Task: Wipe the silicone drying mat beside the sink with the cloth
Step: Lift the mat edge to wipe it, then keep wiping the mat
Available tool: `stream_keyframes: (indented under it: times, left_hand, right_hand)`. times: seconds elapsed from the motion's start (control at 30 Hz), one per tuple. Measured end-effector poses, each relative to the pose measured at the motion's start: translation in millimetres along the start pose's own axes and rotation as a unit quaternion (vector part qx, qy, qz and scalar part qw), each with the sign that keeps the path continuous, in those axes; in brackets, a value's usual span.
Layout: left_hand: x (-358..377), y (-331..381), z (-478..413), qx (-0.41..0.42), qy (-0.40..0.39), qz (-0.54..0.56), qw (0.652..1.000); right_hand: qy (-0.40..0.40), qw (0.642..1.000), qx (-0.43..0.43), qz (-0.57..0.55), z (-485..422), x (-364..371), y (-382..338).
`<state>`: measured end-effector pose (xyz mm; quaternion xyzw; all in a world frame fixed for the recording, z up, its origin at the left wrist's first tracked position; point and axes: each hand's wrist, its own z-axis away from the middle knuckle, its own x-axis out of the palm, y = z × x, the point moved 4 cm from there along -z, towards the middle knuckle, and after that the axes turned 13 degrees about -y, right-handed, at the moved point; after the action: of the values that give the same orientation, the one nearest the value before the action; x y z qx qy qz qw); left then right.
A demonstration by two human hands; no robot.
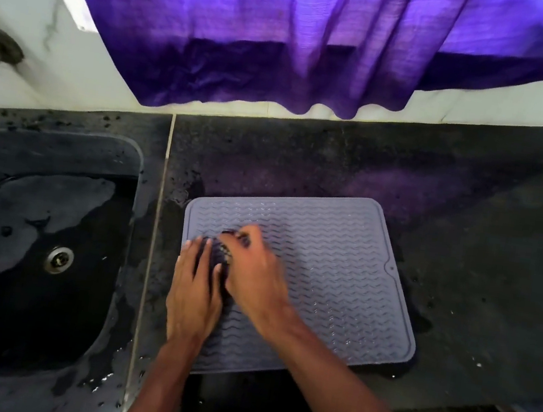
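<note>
One grey silicone drying mat (341,267) lies flat on the dark worktop (479,268), just right of the one sink (63,147). One dark cloth (219,254) sits bunched on the mat's left part, between two hands. The right hand (254,272) grips the cloth, its fingers (245,237) curled over it. The left hand (192,295) lies flat on the mat, its fingers (193,251) straight and touching the cloth's left side. One drain (59,259) shows in the wet sink. One purple curtain (285,35) hangs behind.
</note>
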<state>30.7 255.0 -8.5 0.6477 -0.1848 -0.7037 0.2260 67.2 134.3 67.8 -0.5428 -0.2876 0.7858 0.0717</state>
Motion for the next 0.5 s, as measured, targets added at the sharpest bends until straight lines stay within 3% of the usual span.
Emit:
stream_keyframes:
  times: [0.13,0.37,0.5]
  left_hand:
    - [10.0,-0.9,-4.8,0.007,-0.01,-0.012,1.0]
    - [11.4,-2.7,-0.3,0.009,0.025,-0.054,0.998]
    - [12.8,-2.9,-2.2,0.006,0.038,-0.054,0.998]
  right_hand:
    - [-0.042,0.997,0.011,0.068,-13.6,14.7,0.6]
    - [-0.002,0.996,0.044,0.083,5.5,-10.1,58.7]
    - [0.02,0.99,0.113,0.079,19.7,-43.9,121.8]
